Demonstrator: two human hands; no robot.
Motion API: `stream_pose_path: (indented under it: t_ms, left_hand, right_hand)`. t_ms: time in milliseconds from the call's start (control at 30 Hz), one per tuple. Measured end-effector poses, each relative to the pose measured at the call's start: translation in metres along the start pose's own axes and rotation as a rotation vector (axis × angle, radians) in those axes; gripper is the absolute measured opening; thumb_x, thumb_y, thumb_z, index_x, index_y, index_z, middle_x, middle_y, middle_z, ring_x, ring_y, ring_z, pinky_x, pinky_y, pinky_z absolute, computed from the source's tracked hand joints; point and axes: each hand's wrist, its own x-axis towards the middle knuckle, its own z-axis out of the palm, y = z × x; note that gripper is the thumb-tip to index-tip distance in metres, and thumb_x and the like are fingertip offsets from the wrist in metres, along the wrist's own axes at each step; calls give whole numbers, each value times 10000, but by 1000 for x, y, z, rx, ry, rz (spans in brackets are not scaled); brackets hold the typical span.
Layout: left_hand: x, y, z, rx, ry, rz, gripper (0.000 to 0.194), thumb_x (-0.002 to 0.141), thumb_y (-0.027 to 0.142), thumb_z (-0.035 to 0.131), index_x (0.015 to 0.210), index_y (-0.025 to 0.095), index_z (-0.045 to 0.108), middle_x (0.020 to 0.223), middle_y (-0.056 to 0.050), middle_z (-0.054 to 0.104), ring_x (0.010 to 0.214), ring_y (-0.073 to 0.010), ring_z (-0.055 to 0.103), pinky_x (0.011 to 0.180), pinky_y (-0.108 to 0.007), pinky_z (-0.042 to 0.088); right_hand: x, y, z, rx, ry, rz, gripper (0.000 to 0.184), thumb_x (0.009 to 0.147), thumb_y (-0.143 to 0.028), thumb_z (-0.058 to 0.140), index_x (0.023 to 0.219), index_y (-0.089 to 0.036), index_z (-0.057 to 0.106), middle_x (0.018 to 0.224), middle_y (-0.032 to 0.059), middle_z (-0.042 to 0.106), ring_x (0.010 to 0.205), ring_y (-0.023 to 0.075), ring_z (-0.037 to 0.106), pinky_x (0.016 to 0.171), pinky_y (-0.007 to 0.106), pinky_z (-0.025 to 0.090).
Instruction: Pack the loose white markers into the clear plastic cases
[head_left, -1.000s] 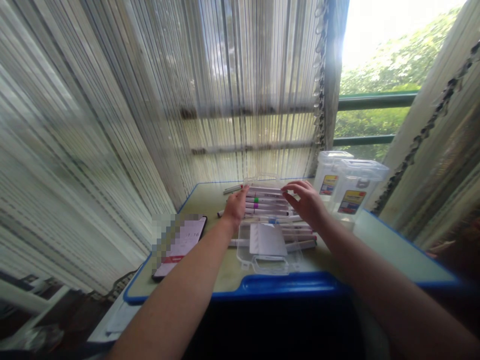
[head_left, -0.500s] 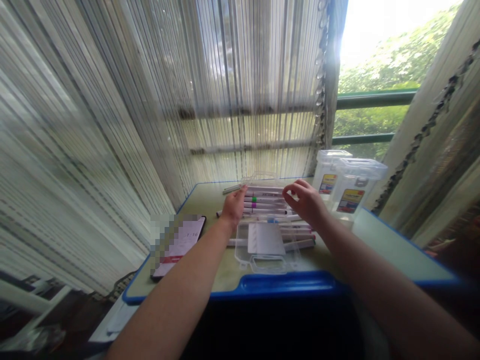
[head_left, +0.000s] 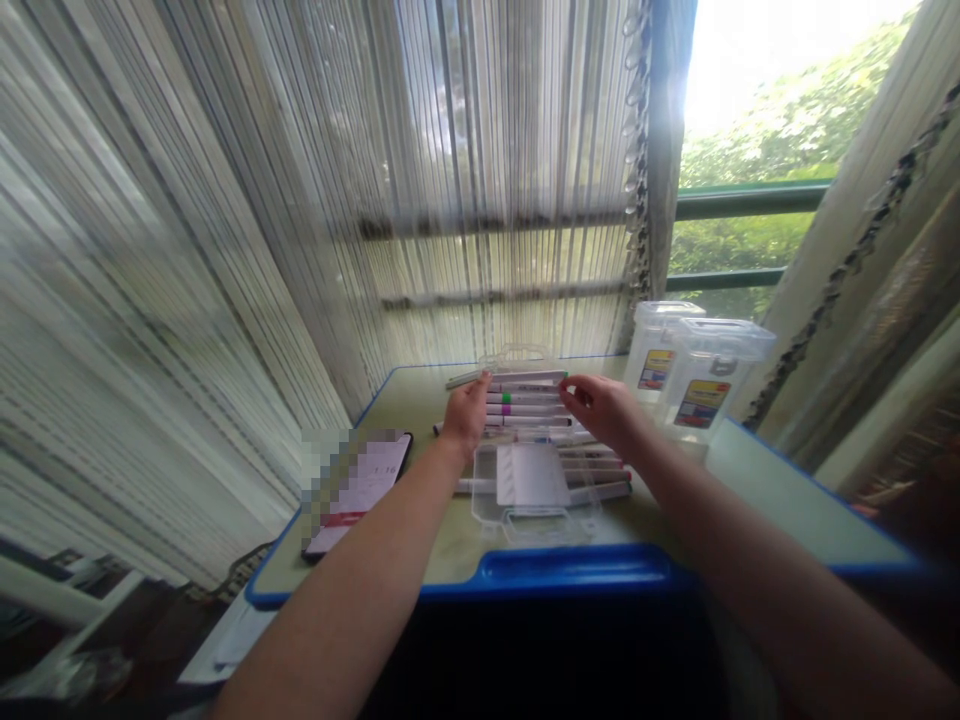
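A row of white markers [head_left: 525,405] with coloured bands lies side by side on the small table [head_left: 420,400]. My left hand [head_left: 466,412] is cupped, fingers together, against the markers' left ends. My right hand [head_left: 602,408] is curled at their right ends, fingertips pinched on the top marker [head_left: 529,378]. Nearer to me, more markers [head_left: 600,478] lie under a clear plastic case [head_left: 534,492] that rests flat on them.
A phone [head_left: 358,490] lies at the table's left front. Two clear lidded tubs [head_left: 705,385] with yellow labels stand at the right, by the window. The table has a blue rim [head_left: 570,570]. Pleated curtains [head_left: 315,220] hang close behind and to the left.
My right hand has closed from loosely spread fingers above the markers to a pinch at the top marker's right end. My left hand has stayed at the left ends.
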Motion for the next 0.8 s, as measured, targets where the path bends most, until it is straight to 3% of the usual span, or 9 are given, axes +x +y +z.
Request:
stream_pose_path:
  t_ms: [467, 633, 800]
  left_hand:
    - [2, -1, -1, 57, -16, -6, 428, 654, 592, 659, 631, 164, 651, 491, 26, 538, 562, -162, 556, 614, -294, 448]
    - [-1, 4, 0, 22, -14, -33, 457, 632, 612, 669, 642, 155, 671, 498, 10, 564, 575, -175, 571, 635, -307, 459]
    - [-2, 6, 0, 2, -19, -48, 455, 642, 600, 663, 658, 147, 689, 525, -6, 597, 589, -184, 585, 661, -322, 466]
  right_hand:
    - [-1, 4, 2, 21, 56, -28, 130, 814, -260, 557, 839, -192, 666, 651, 11, 588, 538, 125, 490, 570, 251, 395]
    - [-2, 3, -2, 27, 87, -102, 138, 838, -258, 541, 862, -185, 656, 789, 51, 621, 609, 136, 525, 600, 254, 421]
    - [-4, 0, -6, 32, 75, -94, 129, 830, -264, 548, 861, -197, 654, 826, 46, 651, 548, 113, 517, 590, 252, 430]
